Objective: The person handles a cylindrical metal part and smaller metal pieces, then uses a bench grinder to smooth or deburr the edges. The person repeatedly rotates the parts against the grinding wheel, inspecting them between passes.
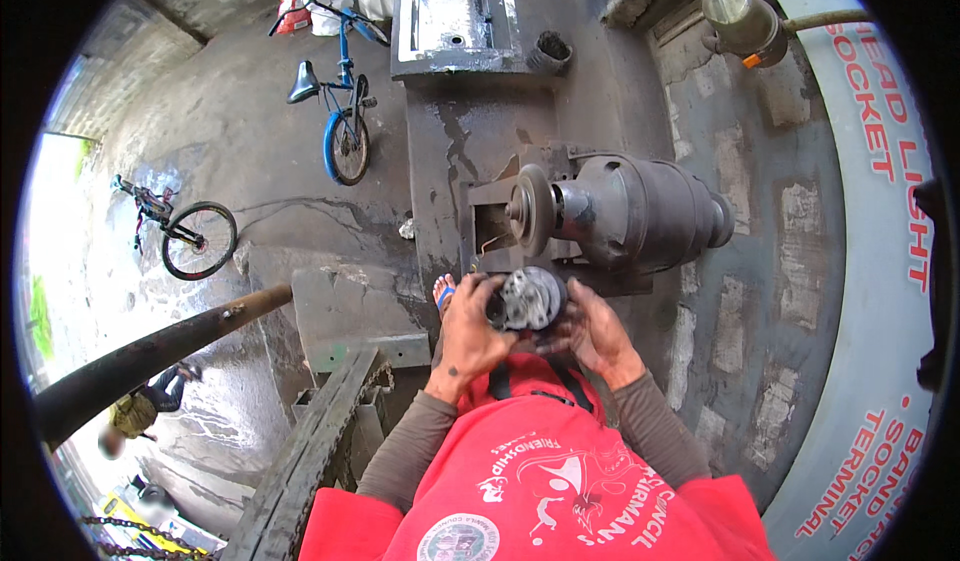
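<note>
1. Fingers (486,301) of the left hand (468,333) curl closed around the left side of a round grey metal part (530,299), while the right hand (592,333) cups it from the right and below, its fingers bent shut against the rim.
2. That round grey metal part sits between the two hands, held at chest height in front of the person's red shirt (530,471); its ribbed, lobed face is turned up toward the camera, and a darker opening shows at its left edge, just beside the left fingertips.
3. Directly beyond the part, almost touching it in the view, stands a bench grinder (620,216) with a dark, barrel-shaped motor housing and a flat grinding disc (530,209) on its left end, facing the part.
4. Left of the grinder, near the part's left edge, a sandalled foot (444,293) shows on the wet concrete floor (260,161).
5. Further left of the grinder, a rusty pipe (150,356) slants across, and a chain (310,451) runs along a dark beam below it.
6. Well beyond the grinder to the left, a blue bicycle (340,111) stands upright, with a second bicycle (180,226) farther left.
7. Behind the grinder lies a grey metal machine bed (455,16).
8. Right of the grinder rises a patchy painted wall (760,261).
</note>
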A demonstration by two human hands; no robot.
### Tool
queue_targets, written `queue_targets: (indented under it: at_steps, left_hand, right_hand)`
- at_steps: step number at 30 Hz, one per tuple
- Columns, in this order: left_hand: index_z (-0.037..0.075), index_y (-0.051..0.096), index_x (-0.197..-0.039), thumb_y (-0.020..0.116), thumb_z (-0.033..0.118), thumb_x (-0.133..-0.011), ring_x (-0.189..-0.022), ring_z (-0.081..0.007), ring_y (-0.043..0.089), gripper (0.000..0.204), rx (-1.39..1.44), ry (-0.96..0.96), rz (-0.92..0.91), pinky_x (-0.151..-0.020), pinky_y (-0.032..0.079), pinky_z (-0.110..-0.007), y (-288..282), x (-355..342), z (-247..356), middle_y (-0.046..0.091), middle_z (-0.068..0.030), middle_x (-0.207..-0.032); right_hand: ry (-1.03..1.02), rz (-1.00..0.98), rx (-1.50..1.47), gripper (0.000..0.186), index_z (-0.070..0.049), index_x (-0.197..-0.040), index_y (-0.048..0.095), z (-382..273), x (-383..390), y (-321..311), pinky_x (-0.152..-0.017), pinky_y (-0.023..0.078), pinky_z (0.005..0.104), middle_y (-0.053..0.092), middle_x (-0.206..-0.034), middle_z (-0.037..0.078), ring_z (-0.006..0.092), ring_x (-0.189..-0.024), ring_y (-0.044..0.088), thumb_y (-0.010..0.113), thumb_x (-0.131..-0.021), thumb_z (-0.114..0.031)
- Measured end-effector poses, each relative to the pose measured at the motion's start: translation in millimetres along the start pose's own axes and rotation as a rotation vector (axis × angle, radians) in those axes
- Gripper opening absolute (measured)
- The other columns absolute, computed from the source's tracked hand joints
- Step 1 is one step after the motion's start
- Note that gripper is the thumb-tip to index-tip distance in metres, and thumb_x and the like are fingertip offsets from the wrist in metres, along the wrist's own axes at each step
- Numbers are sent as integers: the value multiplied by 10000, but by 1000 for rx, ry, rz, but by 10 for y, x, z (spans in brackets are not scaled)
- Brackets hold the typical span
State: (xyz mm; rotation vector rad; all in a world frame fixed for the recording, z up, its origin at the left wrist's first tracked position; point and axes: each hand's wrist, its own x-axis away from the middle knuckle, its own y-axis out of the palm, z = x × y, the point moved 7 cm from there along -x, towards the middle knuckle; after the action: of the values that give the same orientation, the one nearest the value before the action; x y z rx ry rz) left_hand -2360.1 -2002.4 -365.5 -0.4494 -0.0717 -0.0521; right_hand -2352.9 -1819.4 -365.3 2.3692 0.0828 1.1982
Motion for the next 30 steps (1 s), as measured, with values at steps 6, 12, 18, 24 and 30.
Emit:
queue_targets:
  at_steps: [6, 12, 18, 24, 30]
  left_hand:
    - [38, 570, -1292, 868, 157, -666, -1209, -362, 572, 704, 137, 89, -133, -1058, 458, -428, -137, 238, 77, 583, -186, -1236]
    - [16, 590, -1239, 804, 299, -857, -1040, -176, 607, 522, 736, -556, 142, -941, 490, -318, -187, 234, -744, 645, -86, -1118]
    - [53, 609, -1086, 615, 275, -956, -718, -255, 691, 257, 1343, -1020, 146, -598, 573, -379, 463, 290, -1437, 633, -72, -846]
    - [53, 541, -1244, 591, 341, -976, -953, -290, 682, 397, 1509, -1057, 81, -838, 577, -511, 683, 511, -1148, 643, -98, -1045]
    - [68, 575, -1336, 556, 346, -1022, -1101, -294, 676, 420, 1527, -1011, -29, -940, 551, -491, 791, 231, -531, 682, -120, -1226]
  right_hand:
    - [-164, -57, 381, 697, 56, -1295, 545, 13, 136, 11, -931, 537, 310, 649, -1185, 96, 179, -1084, 626, 917, -767, -205]
    - [-116, -97, 600, 808, 74, -1282, 549, -11, 245, -124, -958, 503, 324, 651, -1164, 95, 168, -1069, 613, 977, -668, -231]
    - [-113, -64, 691, 661, 2, -1146, 625, -19, 288, -110, -873, 495, 295, 637, -1037, 14, 126, -968, 587, 989, -632, -196]
    - [-241, -51, 602, 636, -4, -1141, 609, -102, 270, -132, -898, 474, 285, 618, -1053, 14, 124, -988, 565, 977, -655, -181]
    - [-222, -97, 560, 596, -15, -1120, 604, -266, 202, -54, -925, 484, 287, 632, -1049, 21, 129, -1027, 592, 965, -676, -180]
